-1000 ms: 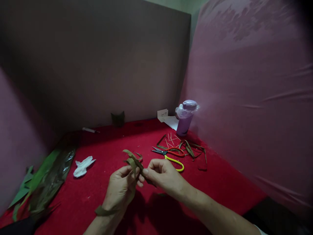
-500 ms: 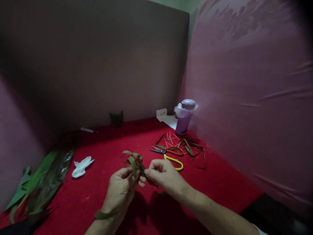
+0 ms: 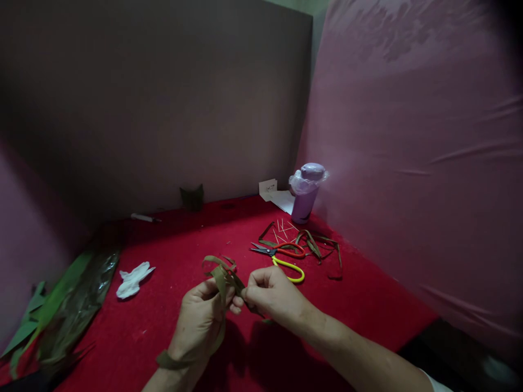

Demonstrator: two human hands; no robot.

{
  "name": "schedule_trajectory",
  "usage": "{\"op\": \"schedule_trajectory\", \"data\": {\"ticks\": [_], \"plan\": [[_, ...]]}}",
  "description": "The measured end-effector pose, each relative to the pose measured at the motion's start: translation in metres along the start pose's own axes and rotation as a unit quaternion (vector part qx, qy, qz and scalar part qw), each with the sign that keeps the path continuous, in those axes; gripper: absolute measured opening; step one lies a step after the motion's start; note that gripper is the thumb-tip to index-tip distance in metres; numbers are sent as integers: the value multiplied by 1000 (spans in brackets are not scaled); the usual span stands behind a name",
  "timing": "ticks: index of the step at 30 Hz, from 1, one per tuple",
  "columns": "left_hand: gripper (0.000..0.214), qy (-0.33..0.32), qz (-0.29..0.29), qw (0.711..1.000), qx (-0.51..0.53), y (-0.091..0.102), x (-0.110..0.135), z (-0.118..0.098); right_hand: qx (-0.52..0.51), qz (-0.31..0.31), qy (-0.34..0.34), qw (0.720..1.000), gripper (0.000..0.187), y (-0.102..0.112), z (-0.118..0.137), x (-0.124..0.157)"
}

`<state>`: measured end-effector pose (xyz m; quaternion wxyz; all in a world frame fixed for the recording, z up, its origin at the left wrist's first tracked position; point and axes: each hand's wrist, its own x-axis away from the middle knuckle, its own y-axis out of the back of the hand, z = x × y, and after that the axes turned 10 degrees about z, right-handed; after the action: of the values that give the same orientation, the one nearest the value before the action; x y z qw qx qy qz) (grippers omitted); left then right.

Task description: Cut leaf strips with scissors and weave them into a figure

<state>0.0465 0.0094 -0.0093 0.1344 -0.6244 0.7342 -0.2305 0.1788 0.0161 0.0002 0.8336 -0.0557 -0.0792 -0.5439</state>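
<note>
At your far left, green leaves [image 3: 30, 318] lie on the red cloth [image 3: 131, 337] beside a shiny, dark plastic-looking sheet [image 3: 84, 296]. Next comes a crumpled white tissue [image 3: 134, 280], with a slim white tube [image 3: 141, 217] lying farther back. A flat olive strip [image 3: 175, 361] crosses your left wrist. Your left hand [image 3: 200, 316] is closed in a pinch, thumb and fingers gripping a bundle of olive leaf strips [image 3: 221, 280]. Beyond it, a dark green piece with two pointed corners [image 3: 192, 197] stands near the grey back panel [image 3: 163, 109].

The bundle sits front and center, raised over the cloth between your two hands — one strip curling up and over, others crossing beneath. How they interlace is too small to tell. Your right hand [image 3: 272, 294], fingers curled, pinches the bundle's lower right side.

Just past your right knuckles lie scissors [image 3: 271, 252], one handle red, the other yellow, blades pointing left and slightly parted. Thin pale sticks [image 3: 283, 230] are scattered behind them; a folded white card [image 3: 268, 188] and white paper [image 3: 283, 201] rest farther back. A purple bottle [image 3: 304, 206], its top ringed with clear plastic, stands near the pink cloth wall [image 3: 408, 136] — loose leaf strips [image 3: 314, 247] tangled in front.
</note>
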Motion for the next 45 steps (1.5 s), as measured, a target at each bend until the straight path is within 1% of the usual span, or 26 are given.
{"op": "schedule_trajectory", "data": {"ticks": [7, 11, 16, 21, 25, 31, 35, 41, 45], "plan": [[25, 25, 27, 999, 23, 10, -1, 5, -8, 5, 15, 1000, 16, 3, -4, -2], [26, 30, 17, 999, 35, 10, -1, 7, -15, 1, 34, 999, 17, 3, -4, -1], [30, 32, 0, 999, 41, 9, -4, 6, -4, -13, 40, 999, 18, 2, -6, 2], [32, 41, 1, 998, 39, 10, -3, 5, -11, -37, 55, 998, 25, 2, -7, 2], [33, 44, 2, 998, 39, 12, -3, 6, -18, -39, 57, 997, 26, 3, -7, 0], [31, 34, -3, 999, 37, 12, -5, 7, -15, -37, 61, 997, 24, 3, -8, 2], [31, 20, -12, 999, 33, 11, -5, 7, 19, -34, 44, 998, 22, 3, -9, 3], [29, 8, -32, 999, 27, 9, -1, 7, 35, -30, 33, 998, 21, 5, -13, 0], [30, -9, -36, 999, 36, 8, -1, 10, 41, -21, 24, 999, 22, 5, -12, 0]]}}
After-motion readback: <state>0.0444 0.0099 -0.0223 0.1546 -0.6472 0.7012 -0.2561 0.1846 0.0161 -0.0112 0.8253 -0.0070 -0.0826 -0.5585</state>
